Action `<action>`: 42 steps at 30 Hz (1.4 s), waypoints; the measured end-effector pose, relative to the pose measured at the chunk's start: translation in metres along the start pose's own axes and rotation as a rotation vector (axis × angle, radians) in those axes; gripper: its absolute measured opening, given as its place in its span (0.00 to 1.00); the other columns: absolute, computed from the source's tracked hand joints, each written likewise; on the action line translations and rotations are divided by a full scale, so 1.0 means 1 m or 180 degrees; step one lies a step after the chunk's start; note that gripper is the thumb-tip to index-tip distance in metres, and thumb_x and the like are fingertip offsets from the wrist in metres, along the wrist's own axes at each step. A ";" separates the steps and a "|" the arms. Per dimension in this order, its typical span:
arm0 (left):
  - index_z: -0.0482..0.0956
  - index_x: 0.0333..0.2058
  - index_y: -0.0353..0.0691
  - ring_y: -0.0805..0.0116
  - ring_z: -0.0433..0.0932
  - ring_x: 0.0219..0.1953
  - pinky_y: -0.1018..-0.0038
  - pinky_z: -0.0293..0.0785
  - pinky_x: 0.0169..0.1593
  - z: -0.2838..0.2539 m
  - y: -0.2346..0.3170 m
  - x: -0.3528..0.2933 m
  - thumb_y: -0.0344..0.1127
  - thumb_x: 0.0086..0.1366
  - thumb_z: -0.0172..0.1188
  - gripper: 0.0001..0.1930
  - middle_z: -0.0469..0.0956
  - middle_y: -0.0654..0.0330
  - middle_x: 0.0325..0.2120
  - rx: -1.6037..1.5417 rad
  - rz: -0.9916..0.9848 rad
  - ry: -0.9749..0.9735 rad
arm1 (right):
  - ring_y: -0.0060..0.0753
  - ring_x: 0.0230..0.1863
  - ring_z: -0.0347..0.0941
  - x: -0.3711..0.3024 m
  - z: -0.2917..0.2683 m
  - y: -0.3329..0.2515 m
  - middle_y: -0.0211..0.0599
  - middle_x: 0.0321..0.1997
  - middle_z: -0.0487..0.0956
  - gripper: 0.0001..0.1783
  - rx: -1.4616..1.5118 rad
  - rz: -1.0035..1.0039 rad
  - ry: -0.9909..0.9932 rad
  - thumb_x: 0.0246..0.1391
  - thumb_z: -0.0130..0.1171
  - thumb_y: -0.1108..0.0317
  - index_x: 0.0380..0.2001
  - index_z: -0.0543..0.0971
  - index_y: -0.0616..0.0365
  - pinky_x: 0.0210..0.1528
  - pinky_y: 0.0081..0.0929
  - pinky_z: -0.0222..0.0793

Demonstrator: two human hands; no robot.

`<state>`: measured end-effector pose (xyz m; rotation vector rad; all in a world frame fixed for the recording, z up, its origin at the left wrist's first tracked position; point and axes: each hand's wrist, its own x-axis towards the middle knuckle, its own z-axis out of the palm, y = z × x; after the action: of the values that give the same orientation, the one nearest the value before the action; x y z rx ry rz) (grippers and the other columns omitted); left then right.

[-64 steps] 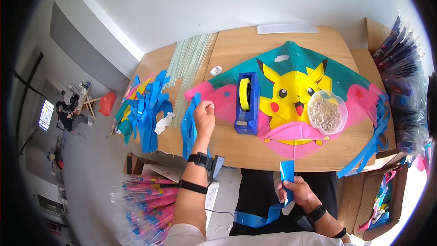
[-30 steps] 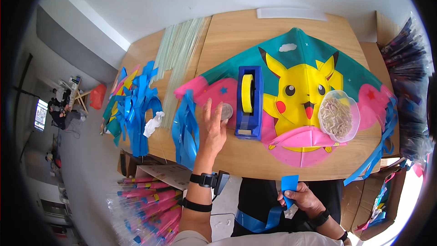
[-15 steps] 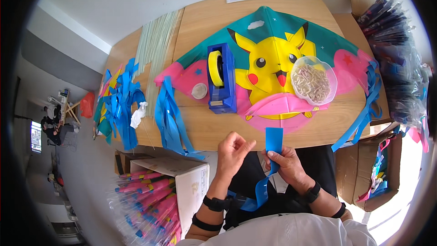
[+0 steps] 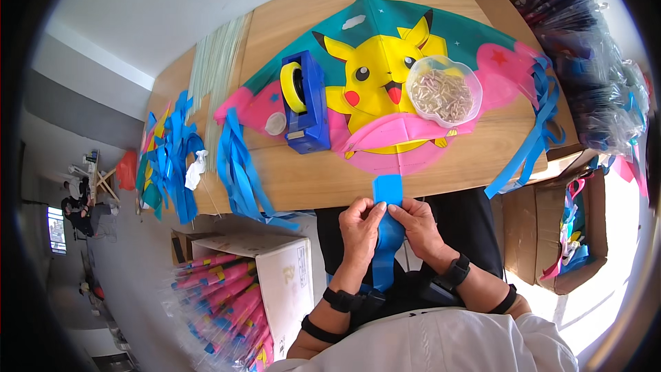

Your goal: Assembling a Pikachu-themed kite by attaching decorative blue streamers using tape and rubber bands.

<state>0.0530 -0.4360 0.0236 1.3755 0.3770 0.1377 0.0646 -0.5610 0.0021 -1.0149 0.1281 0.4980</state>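
Note:
A strip of blue ribbon (image 4: pixel 389 240) hangs over my lap, its upper end standing up at the table's front edge. My left hand (image 4: pixel 359 226) pinches the strip's left edge between thumb and fingers. Gripping the right edge at the same height is my right hand (image 4: pixel 416 226). Beyond them a kite (image 4: pixel 385 127) lies on the table, teal and pink with a yellow cartoon figure. Blue ribbon tails hang at its left corner (image 4: pixel 237 165) and right corner (image 4: pixel 540 120).
On the kite stand a blue tape dispenser (image 4: pixel 313 114) and a clear bowl (image 4: pixel 475 100) of small tubes. Pale thin rods (image 4: pixel 219 55) lie at the back left. Boxes (image 4: pixel 286 282) with wrapped kites (image 4: pixel 227 303) stand below left; another open carton (image 4: pixel 530 234) is at right.
My left hand has come in and taken hold of the ribbon beside the right hand. The view has shifted, so the table appears higher and further left.

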 end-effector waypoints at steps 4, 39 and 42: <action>0.75 0.23 0.34 0.84 0.66 0.25 0.84 0.64 0.31 0.001 -0.004 0.000 0.23 0.56 0.64 0.07 0.73 0.70 0.22 -0.0092 -0.0024 -0.0090 | 0.12 0.30 0.70 0.000 -0.005 0.005 0.24 0.31 0.79 0.10 0.0188 0.0202 0.0183 0.61 0.54 0.67 0.36 0.80 0.61 0.34 0.14 0.68; 0.69 0.49 0.33 0.52 0.68 0.50 0.62 0.64 0.53 -0.057 0.030 0.026 0.20 0.50 0.61 0.25 0.69 0.50 0.49 0.3187 0.2266 0.1551 | 0.13 0.16 0.60 0.012 0.005 -0.016 0.21 0.16 0.70 0.06 -0.0469 -0.0375 0.1425 0.45 0.64 0.76 0.19 0.78 0.62 0.19 0.18 0.54; 0.71 0.50 0.35 0.48 0.68 0.52 0.59 0.64 0.56 -0.047 0.037 0.026 0.22 0.53 0.58 0.23 0.71 0.49 0.48 0.3187 0.2768 0.0053 | 0.15 0.17 0.61 0.027 0.003 -0.011 0.23 0.16 0.71 0.07 -0.0941 -0.0399 0.1251 0.44 0.65 0.74 0.18 0.77 0.64 0.20 0.21 0.57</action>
<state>0.0663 -0.3772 0.0484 2.4643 -0.2236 0.7494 0.0927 -0.5544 0.0031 -1.3949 0.3460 0.1999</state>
